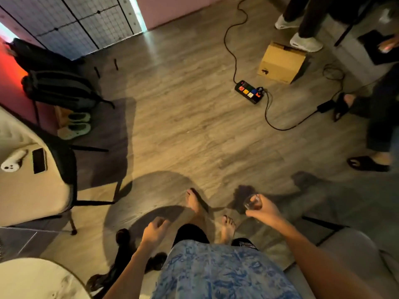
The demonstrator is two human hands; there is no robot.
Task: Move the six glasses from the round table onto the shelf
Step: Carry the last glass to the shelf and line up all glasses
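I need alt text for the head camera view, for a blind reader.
Seen from above, a barefoot person crosses a wooden floor, the right hand holding a clear glass, the left hand empty. A power strip and cardboard box lie ahead.

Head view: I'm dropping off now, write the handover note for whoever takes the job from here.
Right hand: holds one glass over the floor, mid-carry.
Left hand: empty, fingers loosely curled.
Round table: only its edge shows at lower left; no glasses visible on that part.
Shelf: not in view, so what is already placed cannot be told.
Left: set this glass on the shelf, then check the table for the rest. Mind the power strip and its cables ahead.
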